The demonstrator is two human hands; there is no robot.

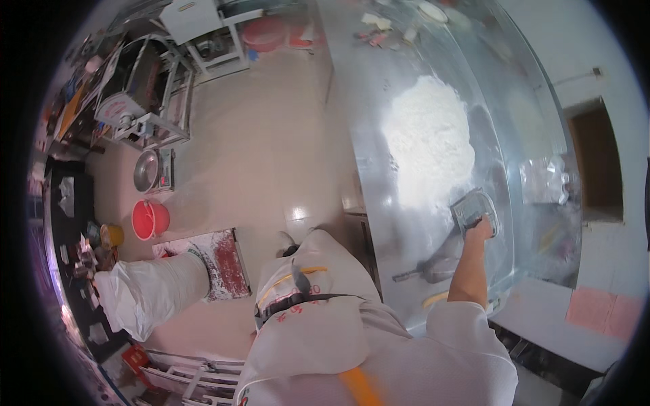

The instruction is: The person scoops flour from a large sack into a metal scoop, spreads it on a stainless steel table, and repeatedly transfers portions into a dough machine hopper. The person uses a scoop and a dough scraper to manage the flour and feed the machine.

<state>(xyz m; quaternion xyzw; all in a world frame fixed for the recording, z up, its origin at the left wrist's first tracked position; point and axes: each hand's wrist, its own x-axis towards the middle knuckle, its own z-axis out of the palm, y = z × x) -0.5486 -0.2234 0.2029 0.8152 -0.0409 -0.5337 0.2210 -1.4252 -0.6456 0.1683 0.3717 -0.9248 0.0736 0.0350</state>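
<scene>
My right hand (480,229) reaches out over the metal table (389,237), its fingers closed on the near part of a grey, rectangular, see-through-looking tub or scoop (467,208). Its exact kind is unclear. Just beyond it spreads a wide heap of white powder like flour (430,139), whose lower edge lies close to the tub's far side. Nearer to me, left of my forearm, rests a grey tool with a dark handle (433,271). My left hand does not show.
A long yellowish object (435,298) lies by my forearm. Clear plastic bags (544,179) sit along the wall side. On the floor at left are a red bucket (150,219), a metal bowl (146,170) on a scale, a big white sack (152,291) and a machine (128,101).
</scene>
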